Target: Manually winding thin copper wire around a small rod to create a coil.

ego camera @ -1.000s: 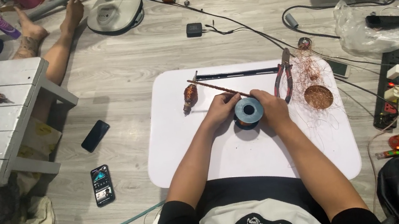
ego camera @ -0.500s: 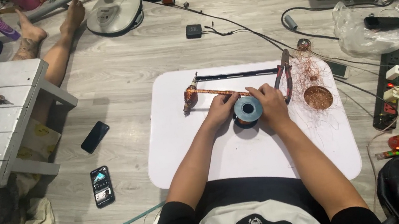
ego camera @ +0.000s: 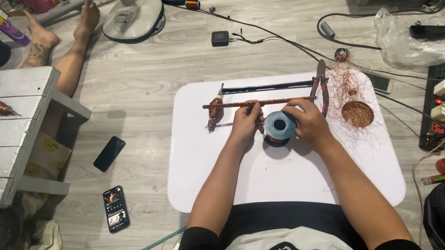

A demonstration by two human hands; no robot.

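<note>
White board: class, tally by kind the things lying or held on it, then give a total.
Spool: 1
Rod: 1
Black bar: 1
Pliers: 1
Copper wire coil: 1
Total: 5

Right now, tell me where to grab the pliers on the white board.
Take the pliers by their red handles, coming from the near side by the right hand. The handles point toward the person, while the metal nose points away across the white board.

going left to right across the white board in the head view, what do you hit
copper-wound armature → left hand → blue spool → right hand → pliers → tangled copper wire coil
</note>
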